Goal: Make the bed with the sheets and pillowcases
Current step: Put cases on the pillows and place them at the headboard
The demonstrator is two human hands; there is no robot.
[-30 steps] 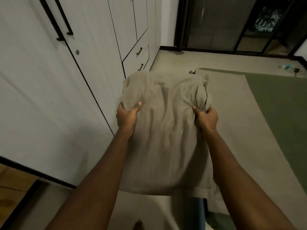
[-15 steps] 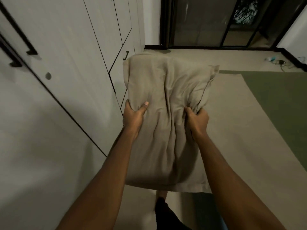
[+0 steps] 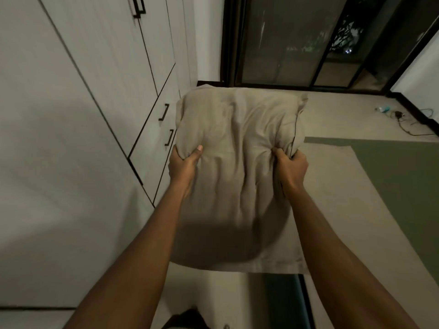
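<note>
A pillow in a beige pillowcase [image 3: 240, 162] hangs in the air in front of me, its open hem at the bottom. My left hand [image 3: 184, 166] grips its left side, thumb on top of the fabric. My right hand [image 3: 291, 166] grips the right side, bunching the cloth near a dark seam. To the right and below lies the bed with a beige sheet [image 3: 356, 210], and a green sheet [image 3: 403, 176] covers the bed's far right part.
A white wardrobe [image 3: 83, 115] with black handles and drawers runs along the left. Dark glass sliding doors [image 3: 297, 43] stand at the back. A cable and small items [image 3: 401, 115] lie on the floor at right. The bed's dark edge [image 3: 306, 302] is near my feet.
Both hands have kept their grip on the pillow. The pillow moved up and then slightly down while my view shifted to the right, towards the glass doors.
</note>
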